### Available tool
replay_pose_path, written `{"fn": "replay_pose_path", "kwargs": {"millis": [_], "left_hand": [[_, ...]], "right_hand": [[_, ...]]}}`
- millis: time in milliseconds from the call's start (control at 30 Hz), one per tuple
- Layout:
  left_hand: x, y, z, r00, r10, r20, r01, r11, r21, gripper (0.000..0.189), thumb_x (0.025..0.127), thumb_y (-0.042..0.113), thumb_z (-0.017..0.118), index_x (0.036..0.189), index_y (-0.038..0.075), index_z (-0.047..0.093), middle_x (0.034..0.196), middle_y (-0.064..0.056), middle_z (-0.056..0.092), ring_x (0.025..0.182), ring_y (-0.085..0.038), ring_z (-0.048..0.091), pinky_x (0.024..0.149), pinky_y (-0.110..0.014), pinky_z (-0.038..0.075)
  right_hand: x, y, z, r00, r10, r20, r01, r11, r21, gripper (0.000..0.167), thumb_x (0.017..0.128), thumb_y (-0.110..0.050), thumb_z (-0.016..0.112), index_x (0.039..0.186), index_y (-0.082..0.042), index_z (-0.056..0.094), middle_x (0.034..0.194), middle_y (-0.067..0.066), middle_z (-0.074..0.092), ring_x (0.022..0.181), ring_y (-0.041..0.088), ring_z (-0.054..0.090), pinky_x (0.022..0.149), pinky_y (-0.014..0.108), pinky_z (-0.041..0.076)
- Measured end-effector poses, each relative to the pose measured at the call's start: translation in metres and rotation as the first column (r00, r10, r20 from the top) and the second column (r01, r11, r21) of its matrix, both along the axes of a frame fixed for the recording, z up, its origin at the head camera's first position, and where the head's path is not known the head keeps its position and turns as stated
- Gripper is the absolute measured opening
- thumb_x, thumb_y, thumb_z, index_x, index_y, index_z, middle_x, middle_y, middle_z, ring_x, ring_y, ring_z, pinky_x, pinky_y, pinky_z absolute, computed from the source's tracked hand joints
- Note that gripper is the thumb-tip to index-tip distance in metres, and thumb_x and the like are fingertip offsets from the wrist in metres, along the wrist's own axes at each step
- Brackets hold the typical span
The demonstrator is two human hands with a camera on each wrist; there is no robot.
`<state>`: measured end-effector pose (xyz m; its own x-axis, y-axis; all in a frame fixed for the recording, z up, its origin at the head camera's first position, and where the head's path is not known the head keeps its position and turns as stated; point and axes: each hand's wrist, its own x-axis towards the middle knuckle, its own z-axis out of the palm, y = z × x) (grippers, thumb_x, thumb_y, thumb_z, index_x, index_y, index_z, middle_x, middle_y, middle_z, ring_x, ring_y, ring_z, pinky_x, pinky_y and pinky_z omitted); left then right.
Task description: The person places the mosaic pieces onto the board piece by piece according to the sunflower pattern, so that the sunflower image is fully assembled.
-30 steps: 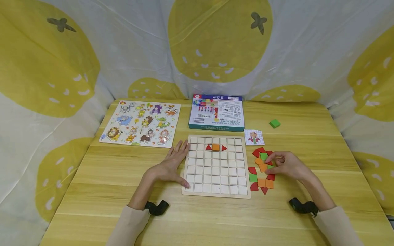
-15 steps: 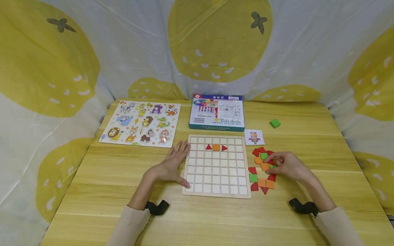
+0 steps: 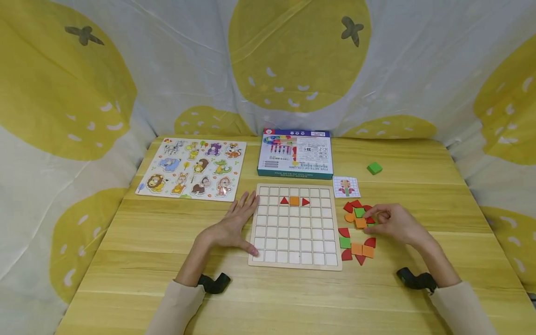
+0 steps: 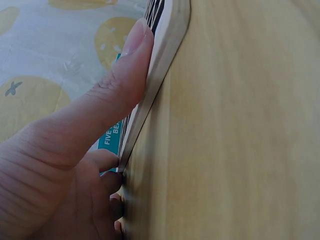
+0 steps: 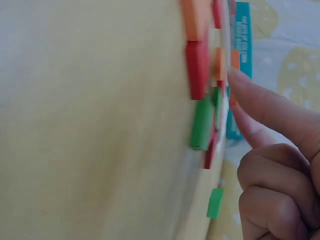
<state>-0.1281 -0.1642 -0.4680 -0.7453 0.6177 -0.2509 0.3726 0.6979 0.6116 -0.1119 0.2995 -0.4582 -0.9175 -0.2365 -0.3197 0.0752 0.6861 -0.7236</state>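
A wooden grid board lies on the table. One orange square sits in it between two red triangles. My left hand spreads along the board's left side; the thumb rests on the near corner and the fingertips touch the edge higher up. Right of the board, my right hand pinches an orange square tile between thumb and index finger, over the loose pile. In the right wrist view the tile shows partly behind the thumb tip, with the other fingers curled.
Around the right hand lie red quarter-circles, green squares, orange squares and an orange circle. A pattern card, a boxed set, green tiles and an animal puzzle stand further back.
My right hand has shifted slightly right and away from me with the orange square, which now overlaps the pile farther back. The left hand has stayed in place on the board.
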Motion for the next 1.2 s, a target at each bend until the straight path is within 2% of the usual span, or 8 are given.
{"fn": "replay_pose_path", "kwargs": {"millis": [100,300,533,667,967,1200], "left_hand": [[-0.001,0.001,0.0,1.0,-0.005,0.004,0.005,1.0,-0.008,0.148,0.065,0.05,0.096,0.166,0.003,-0.001,0.174,-0.016,-0.015,0.16,-0.039,-0.019,0.13,-0.061,-0.008],[-0.001,0.0,0.0,1.0,0.0,0.005,0.001,1.0,-0.018,0.148,0.065,0.049,0.096,0.166,0.004,-0.002,0.174,-0.015,-0.015,0.16,-0.038,-0.02,0.13,-0.061,-0.009],[-0.002,0.0,0.0,1.0,0.001,-0.001,-0.001,1.0,-0.01,0.148,0.065,0.05,0.096,0.166,0.003,-0.001,0.174,-0.015,-0.015,0.16,-0.039,-0.019,0.13,-0.061,-0.008],[-0.001,0.0,-0.001,1.0,-0.006,-0.007,0.006,1.0,-0.007,0.148,0.064,0.049,0.096,0.165,0.002,-0.001,0.174,-0.016,-0.015,0.16,-0.04,-0.018,0.13,-0.062,-0.007],[-0.001,0.001,-0.001,1.0,-0.004,-0.005,0.004,1.0,-0.016,0.149,0.064,0.051,0.096,0.166,0.003,-0.001,0.174,-0.015,-0.015,0.161,-0.038,-0.018,0.13,-0.061,-0.008],[-0.001,0.001,0.0,1.0,-0.004,-0.001,0.004,1.0,-0.013,0.148,0.064,0.05,0.096,0.166,0.004,-0.001,0.174,-0.014,-0.014,0.161,-0.037,-0.018,0.13,-0.061,-0.008]], "right_hand": [[-0.003,-0.004,0.006,0.999,-0.015,-0.04,0.015,1.0,-0.006,0.036,0.083,-0.026,0.087,0.11,-0.006,0.075,0.064,-0.005,0.027,0.055,0.009,0.028,0.048,0.028,0.026],[-0.017,-0.037,0.012,0.999,-0.041,-0.034,0.037,0.994,-0.103,0.035,0.083,-0.023,0.088,0.109,-0.004,0.076,0.061,-0.005,0.026,0.054,0.01,0.026,0.049,0.027,0.023],[-0.036,-0.091,0.009,0.999,-0.003,-0.032,0.0,0.995,-0.104,0.028,0.081,-0.018,0.089,0.104,-0.006,0.078,0.058,-0.003,0.03,0.054,0.016,0.031,0.052,0.028,0.025],[-0.042,-0.112,0.004,0.999,0.011,-0.033,-0.015,0.994,-0.104,0.026,0.079,-0.019,0.091,0.098,-0.007,0.079,0.057,-0.003,0.028,0.054,0.016,0.028,0.054,0.027,0.025],[-0.043,-0.126,0.003,1.0,-0.006,-0.029,0.001,0.986,-0.167,0.028,0.077,-0.017,0.093,0.099,-0.006,0.08,0.054,-0.004,0.028,0.049,0.014,0.024,0.049,0.025,0.022],[-0.044,-0.129,-0.002,1.0,-0.013,0.003,0.014,0.989,-0.149,0.025,0.08,-0.013,0.09,0.102,-0.008,0.082,0.056,-0.003,0.026,0.051,0.015,0.025,0.05,0.025,0.02]]}}
